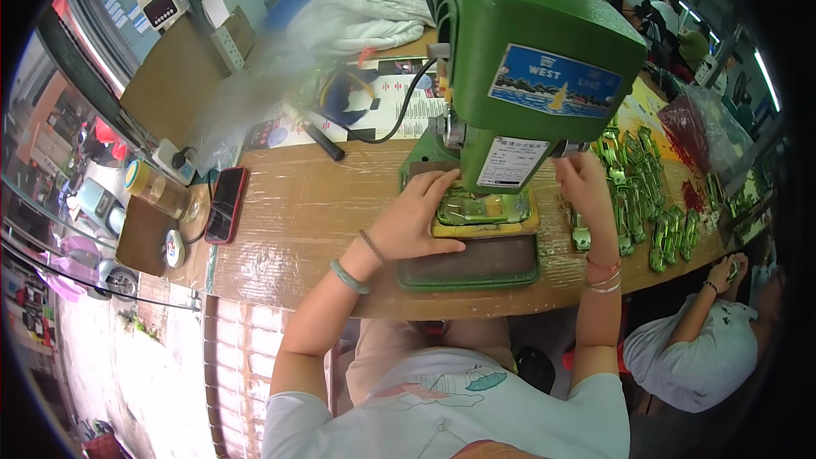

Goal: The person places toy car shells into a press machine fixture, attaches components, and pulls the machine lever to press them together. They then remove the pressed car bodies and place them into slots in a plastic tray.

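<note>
A green bench drill press stands in front of me. Under its head, a shiny green toy car body lies in a yellow block-like fixture on the press base. My left hand grips the left side of the fixture, fingers along its far side and thumb at its near edge. My right hand is raised at the right side of the press head, its fingers curled at the lever there, which they mostly hide. The drill tip is hidden behind the head.
Several green car bodies are piled right of the press. A red-edged phone, a lidded jar and a cardboard box are at left. Behind lie a black-handled tool and a whitish cloth. A co-worker sits at right.
</note>
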